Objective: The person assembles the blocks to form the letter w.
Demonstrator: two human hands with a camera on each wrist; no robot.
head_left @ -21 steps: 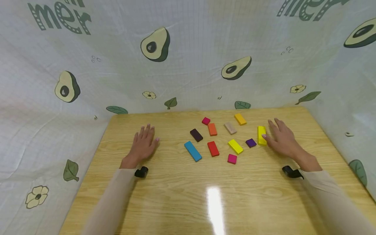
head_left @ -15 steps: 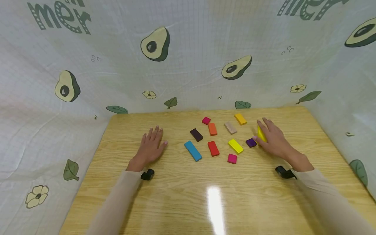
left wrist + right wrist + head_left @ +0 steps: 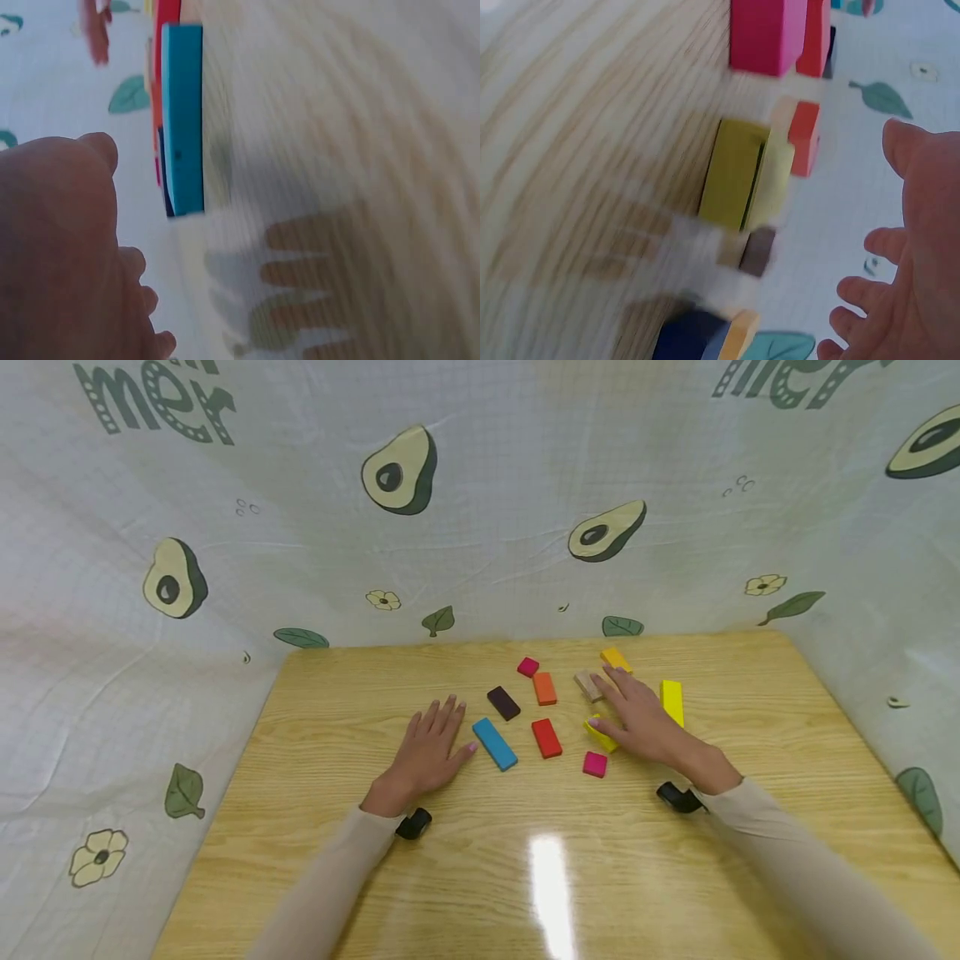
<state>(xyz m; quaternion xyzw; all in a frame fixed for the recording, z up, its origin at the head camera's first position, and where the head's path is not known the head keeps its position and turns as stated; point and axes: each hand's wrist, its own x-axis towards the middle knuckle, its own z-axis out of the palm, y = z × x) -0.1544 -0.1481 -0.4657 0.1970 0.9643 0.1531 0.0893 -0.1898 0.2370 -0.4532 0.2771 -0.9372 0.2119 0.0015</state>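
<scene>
My left hand (image 3: 423, 760) is spread just left of the blue block (image 3: 495, 744), with straight fingers and nothing held. My right hand (image 3: 641, 718), also spread, is over the right part of the blocks. In the head view it partly covers the shorter yellow block (image 3: 603, 742) and the beige block (image 3: 587, 684), and hides the purple block. The right wrist view shows that purple block (image 3: 690, 334) and the yellow block (image 3: 731, 172) below the hand, with a gap between. The left wrist view shows the blue block (image 3: 184, 120) beside my thumb.
Near the middle lie a dark brown block (image 3: 503, 702), an orange block (image 3: 544, 688), a red block (image 3: 547, 738) and two pink blocks, one at the front (image 3: 595, 765). A longer yellow block (image 3: 672, 700) and an amber block (image 3: 615, 659) lie right. A printed cloth (image 3: 487, 527) hangs behind the table (image 3: 465, 877).
Both hands have moved inward: the left to the right, close to the blue block, the right to the left, off the longer yellow block and over the purple one. The blocks look unmoved.
</scene>
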